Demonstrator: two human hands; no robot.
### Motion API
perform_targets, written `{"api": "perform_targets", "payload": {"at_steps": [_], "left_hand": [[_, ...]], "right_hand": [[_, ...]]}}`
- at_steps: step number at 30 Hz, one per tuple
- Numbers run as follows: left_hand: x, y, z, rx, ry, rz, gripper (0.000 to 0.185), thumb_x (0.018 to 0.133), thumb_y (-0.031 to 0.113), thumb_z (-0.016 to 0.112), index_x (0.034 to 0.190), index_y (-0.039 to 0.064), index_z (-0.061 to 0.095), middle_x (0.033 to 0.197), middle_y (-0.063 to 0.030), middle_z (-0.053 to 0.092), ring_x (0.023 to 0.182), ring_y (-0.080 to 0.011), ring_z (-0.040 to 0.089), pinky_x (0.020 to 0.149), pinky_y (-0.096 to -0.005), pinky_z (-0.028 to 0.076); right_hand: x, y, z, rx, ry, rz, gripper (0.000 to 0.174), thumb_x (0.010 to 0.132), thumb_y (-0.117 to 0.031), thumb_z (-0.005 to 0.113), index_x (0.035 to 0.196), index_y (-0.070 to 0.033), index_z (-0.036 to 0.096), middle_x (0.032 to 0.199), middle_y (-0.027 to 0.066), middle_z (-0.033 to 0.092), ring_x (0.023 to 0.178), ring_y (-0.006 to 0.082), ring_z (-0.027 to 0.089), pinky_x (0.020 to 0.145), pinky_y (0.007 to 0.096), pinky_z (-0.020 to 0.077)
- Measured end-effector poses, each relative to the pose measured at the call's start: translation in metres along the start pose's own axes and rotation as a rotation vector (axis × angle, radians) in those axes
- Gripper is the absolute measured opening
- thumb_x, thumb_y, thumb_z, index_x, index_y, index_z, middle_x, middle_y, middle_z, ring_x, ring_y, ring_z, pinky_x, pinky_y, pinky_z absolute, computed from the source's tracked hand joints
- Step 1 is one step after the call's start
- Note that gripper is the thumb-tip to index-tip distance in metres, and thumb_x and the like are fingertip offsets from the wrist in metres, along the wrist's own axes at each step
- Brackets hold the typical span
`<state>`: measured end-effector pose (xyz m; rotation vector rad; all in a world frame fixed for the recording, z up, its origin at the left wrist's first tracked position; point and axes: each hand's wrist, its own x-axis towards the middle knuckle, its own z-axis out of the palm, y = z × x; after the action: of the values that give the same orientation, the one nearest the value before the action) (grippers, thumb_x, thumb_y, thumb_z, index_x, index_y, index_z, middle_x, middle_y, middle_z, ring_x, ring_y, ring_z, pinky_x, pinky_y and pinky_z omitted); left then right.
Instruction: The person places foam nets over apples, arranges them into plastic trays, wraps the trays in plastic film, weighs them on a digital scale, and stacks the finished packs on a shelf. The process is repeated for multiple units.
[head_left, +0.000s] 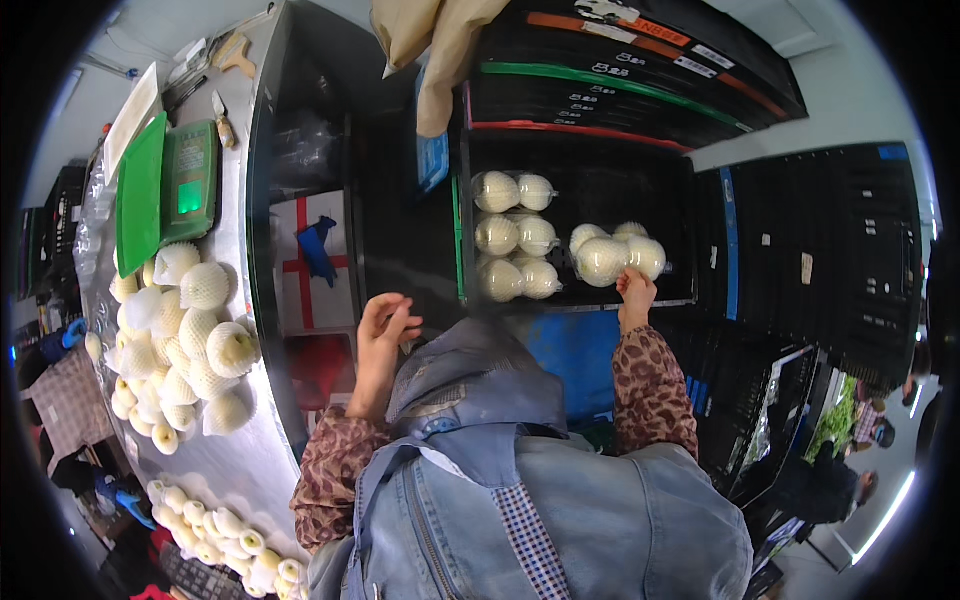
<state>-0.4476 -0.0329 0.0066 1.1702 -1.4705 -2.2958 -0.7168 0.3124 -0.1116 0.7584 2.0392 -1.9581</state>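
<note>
My right hand (636, 291) pinches the near edge of a clear plastic pack of pale round fruits (602, 262) in white foam nets. That pack sits tilted inside a black plastic crate (585, 157). Along the crate's left side, several similar packs (517, 236) lie in a column. My left hand (386, 322) is raised between the metal table and the crate, fingers loosely curled and apart, with nothing visible in it. To its left, a heap of foam-netted fruits (180, 330) covers part of the metal table (247, 420).
A green digital scale (189, 180) with a lit display, a knife (223, 120) and a brush (234, 54) are on the table. More fruits (217, 532) lie nearer. Stacked black crates (817, 247) stand right. Brown paper (442, 82) hangs ahead. Other people (825, 480) are at far right.
</note>
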Motion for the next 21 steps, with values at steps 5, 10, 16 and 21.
{"api": "perform_targets", "payload": {"at_steps": [5,10,16,21], "left_hand": [[-0.01,-0.019,-0.024,-0.075,0.175,-0.064,0.014,0.098,0.015,0.06,0.111,0.008,0.06,0.108,-0.0061,0.064,0.084,-0.0139,0.067,0.071,-0.0257,0.056],[-0.02,-0.016,-0.029,-0.093,0.24,-0.072,0.014,0.098,0.016,0.062,0.109,0.007,0.062,0.105,-0.0058,0.065,0.084,-0.0125,0.066,0.073,-0.0256,0.056],[-0.027,-0.017,-0.03,-0.117,0.278,-0.031,0.013,0.098,0.017,0.062,0.108,0.008,0.062,0.103,-0.0053,0.066,0.084,-0.0122,0.066,0.073,-0.0253,0.056],[-0.034,-0.024,-0.034,-0.15,0.321,0.019,0.014,0.098,0.017,0.062,0.108,0.008,0.062,0.102,-0.005,0.066,0.084,-0.0119,0.065,0.073,-0.0254,0.055]], "right_hand": [[0.073,0.055,-0.019,-0.005,0.187,0.215,0.01,0.086,-0.008,0.064,0.083,0.001,0.064,0.071,0.0063,0.06,0.058,0.015,0.058,0.051,0.026,0.0477],[0.109,0.106,-0.022,-0.037,0.188,0.437,0.014,0.086,-0.007,0.066,0.087,0.006,0.061,0.084,0.0135,0.062,0.075,0.0231,0.063,0.069,0.0333,0.0639],[0.154,0.155,-0.044,-0.368,-0.271,0.526,0.014,0.095,-0.005,0.057,0.094,0.009,0.061,0.092,0.014,0.061,0.082,0.0202,0.062,0.07,0.0272,0.0597],[0.17,0.147,-0.045,-0.608,-0.29,0.376,0.017,0.097,-0.005,0.054,0.09,0.008,0.062,0.086,0.0123,0.062,0.076,0.0176,0.062,0.064,0.0249,0.0569]]}}
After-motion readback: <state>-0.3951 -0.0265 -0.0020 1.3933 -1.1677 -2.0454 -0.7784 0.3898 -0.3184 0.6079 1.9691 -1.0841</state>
